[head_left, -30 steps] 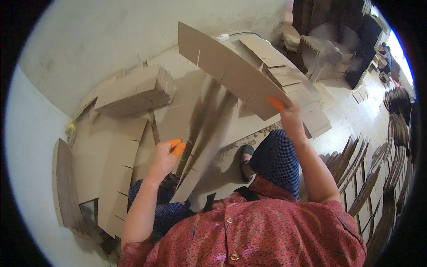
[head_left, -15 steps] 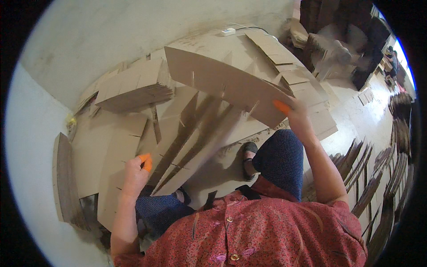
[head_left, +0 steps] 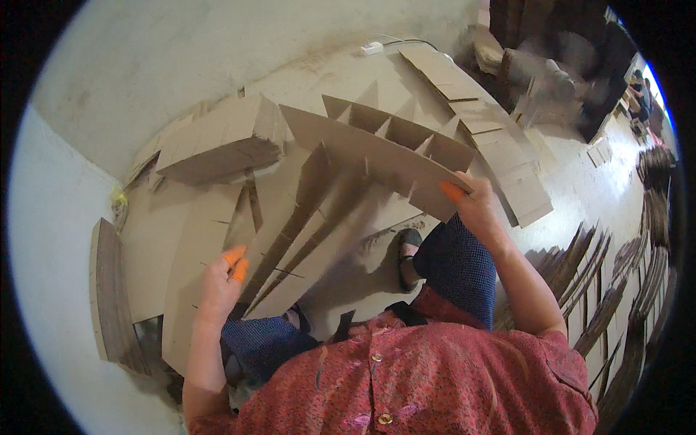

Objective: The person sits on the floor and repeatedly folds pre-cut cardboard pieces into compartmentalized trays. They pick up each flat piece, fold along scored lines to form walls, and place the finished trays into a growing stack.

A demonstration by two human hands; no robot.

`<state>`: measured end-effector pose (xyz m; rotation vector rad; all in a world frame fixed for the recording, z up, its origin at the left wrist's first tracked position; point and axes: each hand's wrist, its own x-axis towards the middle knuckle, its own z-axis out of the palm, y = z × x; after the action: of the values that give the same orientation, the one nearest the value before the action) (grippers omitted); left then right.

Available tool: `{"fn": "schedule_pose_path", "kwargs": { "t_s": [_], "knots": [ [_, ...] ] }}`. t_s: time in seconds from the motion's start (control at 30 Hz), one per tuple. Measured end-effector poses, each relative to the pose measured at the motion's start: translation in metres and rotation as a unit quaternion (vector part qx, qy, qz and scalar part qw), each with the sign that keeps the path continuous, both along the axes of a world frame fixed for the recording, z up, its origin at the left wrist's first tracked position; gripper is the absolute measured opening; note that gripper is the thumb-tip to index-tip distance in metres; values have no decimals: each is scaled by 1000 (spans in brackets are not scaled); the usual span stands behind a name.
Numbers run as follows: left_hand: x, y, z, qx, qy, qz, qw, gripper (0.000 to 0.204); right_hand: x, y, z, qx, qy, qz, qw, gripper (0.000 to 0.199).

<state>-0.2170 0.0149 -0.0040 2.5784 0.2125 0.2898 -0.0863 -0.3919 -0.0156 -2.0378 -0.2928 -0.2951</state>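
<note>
Orange finger covers show on both my hands. My right hand (head_left: pixel 480 206) grips the near right end of a long cardboard divider strip (head_left: pixel 355 148), thumb on its face. Slots run along its lower edge, where several cross strips (head_left: pixel 293 225) fan down toward my lap, blurred in part. Behind it, a second long strip (head_left: pixel 344 110) stands roughly parallel, with short cross pieces between the two. To the left, my left hand (head_left: pixel 221 284) is closed, fingertips pinched close to the cross strips' near ends. What lies between those fingers is hidden.
A thick stack of cardboard strips (head_left: pixel 217 141) lies at far left; another stack (head_left: pixel 114 297) leans by the white wall. Flat slotted pieces (head_left: pixel 486 123) lie at far right. Bundles of cardboard (head_left: pixel 609 304) stand on the right floor. A white power strip (head_left: pixel 372 49) lies by the back wall.
The long strip in my right hand has lowered and tipped toward me, revealing the second strip and cross pieces behind it. My left hand has barely moved.
</note>
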Motion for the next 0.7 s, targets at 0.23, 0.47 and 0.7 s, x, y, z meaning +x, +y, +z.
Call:
{"fn": "schedule_pose_path", "kwargs": {
  "t_s": [0.23,0.47,0.7],
  "knots": [
    [54,-86,52,58,-79,-228,969,32,14,4,-20,55,-52,38,996,14],
    [113,-137,33,33,14,-250,968,34,11,1,-29,20,-13,46,999,13],
    [132,-177,-10,1,68,-301,951,33,22,3,-58,45,-114,55,991,12]
  ]
}}
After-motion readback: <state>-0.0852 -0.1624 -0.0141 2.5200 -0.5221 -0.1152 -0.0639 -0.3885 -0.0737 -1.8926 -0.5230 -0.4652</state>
